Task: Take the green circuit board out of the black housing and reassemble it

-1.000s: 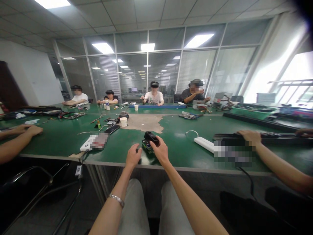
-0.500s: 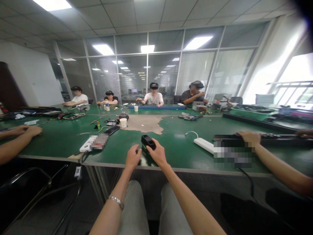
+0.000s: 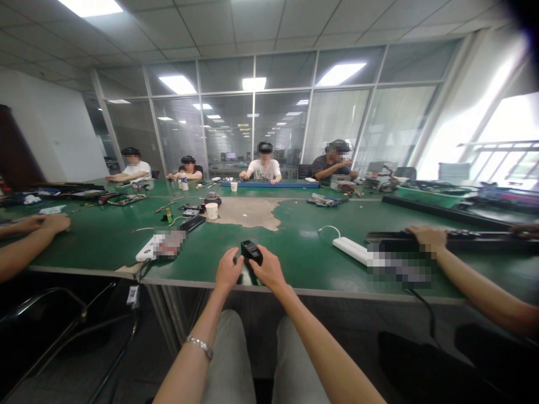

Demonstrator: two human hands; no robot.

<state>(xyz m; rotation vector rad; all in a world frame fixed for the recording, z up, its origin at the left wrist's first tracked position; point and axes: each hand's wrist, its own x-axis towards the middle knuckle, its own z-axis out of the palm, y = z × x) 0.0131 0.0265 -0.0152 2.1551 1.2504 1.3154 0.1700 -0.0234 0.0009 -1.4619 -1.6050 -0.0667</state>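
My right hand (image 3: 268,268) is wrapped round a small black box-shaped device (image 3: 251,252), with the thumb along its near side. The device is tilted just above the green table (image 3: 303,255), close to the front edge; its exact kind I cannot make out. Just left of it is my left hand (image 3: 229,270), its fingers bent but apart, with nothing visible between them. The left thumb points at the device, and whether it touches is unclear. A metal bracelet is on the left wrist.
Left of my hands lie a white power strip (image 3: 147,249), a black phone-like slab (image 3: 192,223) and a paper cup (image 3: 211,211). Another white power strip (image 3: 351,251) lies right. A neighbour's hand (image 3: 429,238) rests on a long black part. Several people sit across the table.
The black device has been lowered a little and turned in my right hand, its top now facing me more. My left hand has shifted slightly, staying beside it.
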